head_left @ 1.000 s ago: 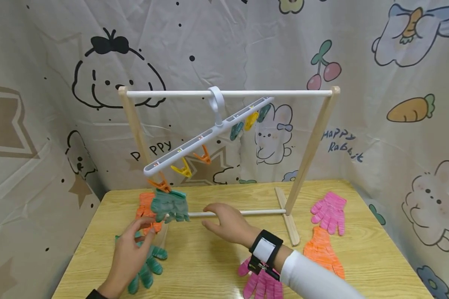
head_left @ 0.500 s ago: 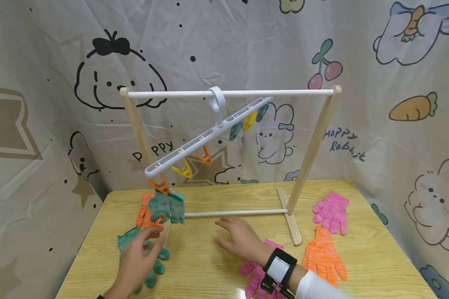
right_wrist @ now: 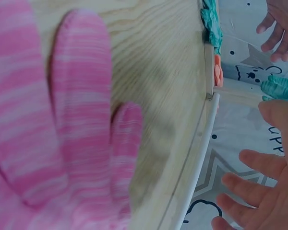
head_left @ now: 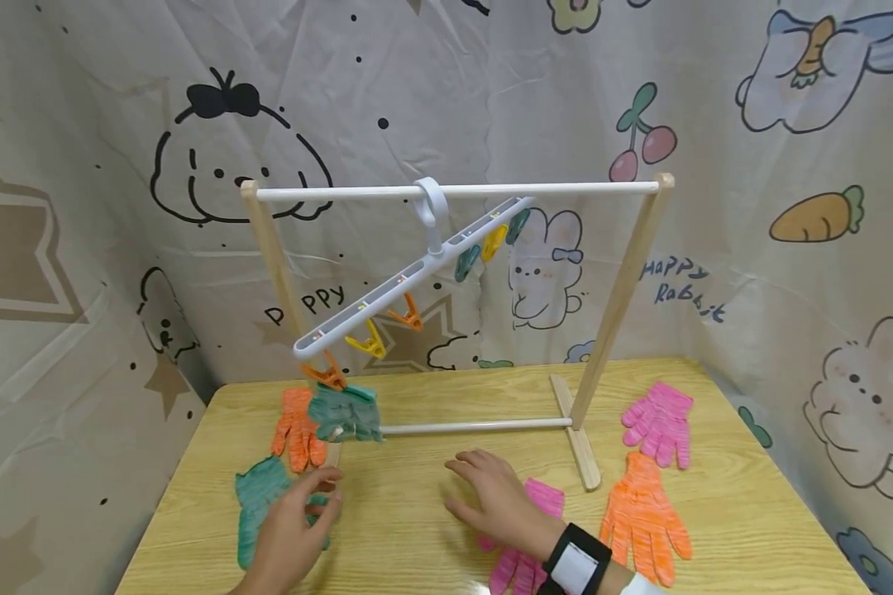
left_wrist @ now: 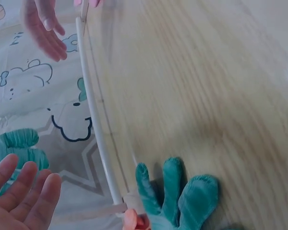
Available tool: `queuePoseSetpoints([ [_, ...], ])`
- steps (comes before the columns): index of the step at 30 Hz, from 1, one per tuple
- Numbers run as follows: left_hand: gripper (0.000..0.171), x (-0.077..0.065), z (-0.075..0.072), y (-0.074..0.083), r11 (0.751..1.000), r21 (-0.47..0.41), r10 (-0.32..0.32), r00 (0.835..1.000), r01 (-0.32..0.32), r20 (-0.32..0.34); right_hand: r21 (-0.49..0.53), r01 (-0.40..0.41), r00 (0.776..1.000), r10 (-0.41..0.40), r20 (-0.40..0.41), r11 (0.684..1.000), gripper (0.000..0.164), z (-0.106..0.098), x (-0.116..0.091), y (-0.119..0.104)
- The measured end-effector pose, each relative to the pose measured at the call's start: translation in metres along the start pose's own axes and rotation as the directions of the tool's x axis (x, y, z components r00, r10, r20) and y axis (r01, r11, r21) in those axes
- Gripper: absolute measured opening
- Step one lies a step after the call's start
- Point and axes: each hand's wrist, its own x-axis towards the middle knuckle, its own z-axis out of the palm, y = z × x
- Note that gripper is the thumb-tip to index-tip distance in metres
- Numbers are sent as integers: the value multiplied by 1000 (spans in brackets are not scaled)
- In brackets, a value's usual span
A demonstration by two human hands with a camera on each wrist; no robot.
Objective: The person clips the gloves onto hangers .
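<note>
A green glove (head_left: 346,416) hangs from the orange clothespin (head_left: 326,373) at the near end of a grey-white hanger (head_left: 387,296). My left hand (head_left: 298,525) holds nothing, its fingers loosely bent, above a second green glove (head_left: 256,500) on the table and partly covering it. Apart from the hanging glove, my right hand (head_left: 502,500) hovers with relaxed fingers over a pink glove (head_left: 543,496). In the right wrist view that hand (right_wrist: 259,187) shows spread fingers with nothing in them.
The hanger hooks over the top bar (head_left: 536,190) of a wooden rack (head_left: 618,306). More clothespins hang along it, yellow (head_left: 368,339), orange and teal. An orange glove (head_left: 298,430) lies at the left; another orange glove (head_left: 643,521) and a pink glove (head_left: 661,421) lie right.
Both hands have drawn back from the hanging green glove, down toward the near side; the right hand also moved rightward. The hanging glove and the hanger's near end have swung slightly.
</note>
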Motion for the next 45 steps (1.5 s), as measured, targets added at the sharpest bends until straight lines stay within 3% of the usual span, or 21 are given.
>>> queuePoseSetpoints([
  [8,25,-5,14,3,1000,10,15,1000,-15,-3,-16,-16,1000,16,-20,1000,47,0,-12,6],
  [16,24,-7,20,5,1000,-6,-7,999,7,36,8,-38,999,38,-2,999,48,-1,-21,11],
  [21,24,-8,26,6,1000,-14,13,999,-13,49,34,-57,998,58,-5,998,48,-3,-28,15],
  [27,26,-9,31,8,999,3,38,998,-38,56,31,-77,996,78,-48,997,47,-3,-38,21],
  [35,31,-9,38,9,998,-29,53,989,-49,140,20,-99,988,101,-116,995,44,-2,-51,29],
  [45,36,-10,43,14,993,18,108,979,-113,174,3,-149,975,147,-169,989,42,-2,-61,40],
])
